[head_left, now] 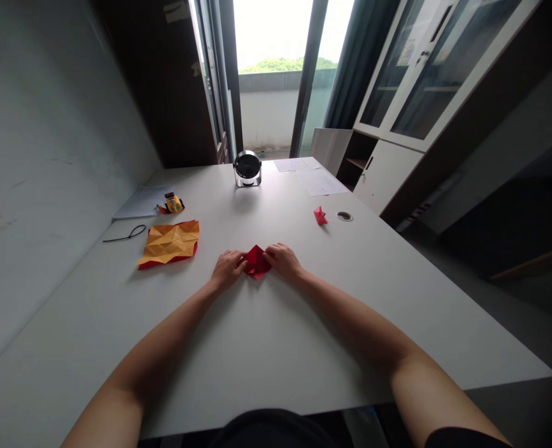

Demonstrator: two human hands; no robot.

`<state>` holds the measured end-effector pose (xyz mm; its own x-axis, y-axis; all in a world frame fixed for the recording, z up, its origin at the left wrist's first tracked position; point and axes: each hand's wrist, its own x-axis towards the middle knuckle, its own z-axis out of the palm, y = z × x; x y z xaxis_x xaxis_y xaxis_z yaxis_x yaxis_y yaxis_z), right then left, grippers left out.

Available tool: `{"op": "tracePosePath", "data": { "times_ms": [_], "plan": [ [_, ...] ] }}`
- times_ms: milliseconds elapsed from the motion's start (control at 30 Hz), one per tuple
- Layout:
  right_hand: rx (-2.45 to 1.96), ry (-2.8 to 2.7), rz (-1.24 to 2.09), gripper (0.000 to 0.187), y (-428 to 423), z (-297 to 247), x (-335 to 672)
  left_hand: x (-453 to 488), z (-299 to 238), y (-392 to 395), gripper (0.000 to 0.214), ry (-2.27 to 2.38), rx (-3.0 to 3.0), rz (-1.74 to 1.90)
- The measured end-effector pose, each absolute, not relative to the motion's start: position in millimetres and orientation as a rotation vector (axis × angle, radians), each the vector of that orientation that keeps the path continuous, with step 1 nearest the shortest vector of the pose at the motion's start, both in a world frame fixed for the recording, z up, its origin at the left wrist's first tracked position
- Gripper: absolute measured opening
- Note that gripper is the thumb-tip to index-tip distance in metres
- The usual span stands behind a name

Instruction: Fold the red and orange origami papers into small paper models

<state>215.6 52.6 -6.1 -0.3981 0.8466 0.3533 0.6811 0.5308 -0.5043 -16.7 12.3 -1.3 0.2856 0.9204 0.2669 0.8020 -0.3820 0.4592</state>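
A folded piece of red paper [257, 261] lies on the white table, its outline roughly a diamond with a point toward the far side. At its left corner, my left hand [228, 269] grips the paper between thumb and fingers. My right hand [281, 258] pinches the opposite corner from the right. Both hands rest low at the tabletop, and the fingertips partly cover the paper's side corners.
Creased orange and red paper sheets [170, 242] lie left, near a black cable tie [130, 233] and a small yellow toy [173, 203]. A round black device [247, 168] stands at the back. Rightward are a folded red paper piece [320, 215], a cable hole [344, 216] and printed sheets [320, 182].
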Motion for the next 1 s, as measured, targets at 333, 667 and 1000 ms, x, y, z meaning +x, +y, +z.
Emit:
{"op": "tracePosePath", "data": {
  "times_ms": [333, 667, 1000],
  "plan": [
    [-1.348, -2.211, 0.269, 0.022, 52.1, -8.2, 215.8, -11.3, -3.1, 7.7, 0.068, 1.566, 2.451, 0.645],
    [-1.396, -2.254, 0.176, 0.022, 51.2, -8.7, 214.2, -9.0, -12.4, 9.5, 0.052, 1.408, 2.673, 0.463],
    [-1.381, -2.246, 0.177, 0.021, 48.7, -8.0, 214.1, -12.2, -16.1, 9.6, 0.054, 1.407, 2.615, 0.297]
  ]
}}
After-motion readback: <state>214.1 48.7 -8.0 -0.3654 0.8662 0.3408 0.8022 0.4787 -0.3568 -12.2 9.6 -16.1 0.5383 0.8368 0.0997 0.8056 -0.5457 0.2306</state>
